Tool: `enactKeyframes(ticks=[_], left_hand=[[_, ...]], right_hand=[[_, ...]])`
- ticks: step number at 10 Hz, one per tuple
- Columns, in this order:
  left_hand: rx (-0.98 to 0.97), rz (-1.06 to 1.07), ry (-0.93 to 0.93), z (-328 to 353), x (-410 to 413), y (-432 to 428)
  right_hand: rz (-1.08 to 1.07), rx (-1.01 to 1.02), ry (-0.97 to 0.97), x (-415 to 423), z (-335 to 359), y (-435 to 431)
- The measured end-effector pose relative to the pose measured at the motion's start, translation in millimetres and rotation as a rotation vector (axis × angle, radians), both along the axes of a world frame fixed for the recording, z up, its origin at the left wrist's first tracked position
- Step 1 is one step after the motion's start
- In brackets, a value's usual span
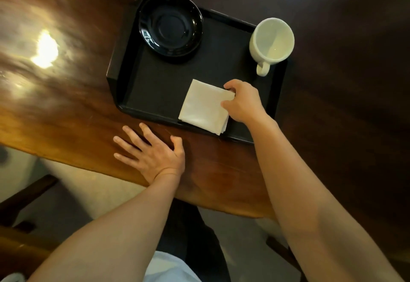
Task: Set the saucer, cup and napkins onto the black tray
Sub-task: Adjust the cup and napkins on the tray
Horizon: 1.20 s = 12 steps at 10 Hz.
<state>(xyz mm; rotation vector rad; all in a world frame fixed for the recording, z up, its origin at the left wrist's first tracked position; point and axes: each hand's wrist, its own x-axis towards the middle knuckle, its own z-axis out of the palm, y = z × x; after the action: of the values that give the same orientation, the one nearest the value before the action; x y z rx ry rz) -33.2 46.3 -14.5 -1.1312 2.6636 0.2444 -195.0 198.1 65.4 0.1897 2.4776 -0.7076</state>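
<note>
The black tray (164, 91) lies on the brown wooden table. A glossy black saucer (170, 25) rests in its far left corner. An empty white cup (271, 41) stands upright at the tray's far right, handle toward me. A square stack of white napkins (204, 106) sits on the tray's near edge, its lower corner reaching over the rim. My right hand (243, 102) pinches the stack's right corner between thumb and fingers. My left hand (153, 153) lies flat on the table just in front of the tray, fingers spread, holding nothing.
The wooden table (66, 95) has a curved near edge close to my body and shows bright light reflections on its left side. Below the edge, a pale floor and dark chair parts (28, 195) appear at left.
</note>
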Motion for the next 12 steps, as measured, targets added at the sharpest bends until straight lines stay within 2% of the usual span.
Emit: enactKeyframes(ticks=[3, 5, 6, 7, 8, 11, 12], left_hand=[[-0.049, 0.005, 0.014, -6, 0, 0], [-0.07, 0.01, 0.027, -10, -1, 0], [-0.078, 0.015, 0.033, -11, -1, 0], [-0.079, 0.013, 0.039, -11, -1, 1], [-0.079, 0.013, 0.046, -12, 0, 2], [-0.081, 0.014, 0.043, -11, 1, 1], [-0.084, 0.012, 0.048, -12, 1, 0]], right_hand=[[-0.356, -0.288, -0.139, 1, -10, 7], [-0.661, -0.325, -0.062, 4, -18, 1], [-0.653, -0.239, 0.019, 12, -17, 2], [-0.525, -0.147, 0.07, 25, -15, 9], [-0.487, -0.129, 0.086, 37, -16, 15], [-0.449, -0.171, 0.183, 62, -24, 14], [-0.506, -0.202, 0.194, 62, -25, 14]])
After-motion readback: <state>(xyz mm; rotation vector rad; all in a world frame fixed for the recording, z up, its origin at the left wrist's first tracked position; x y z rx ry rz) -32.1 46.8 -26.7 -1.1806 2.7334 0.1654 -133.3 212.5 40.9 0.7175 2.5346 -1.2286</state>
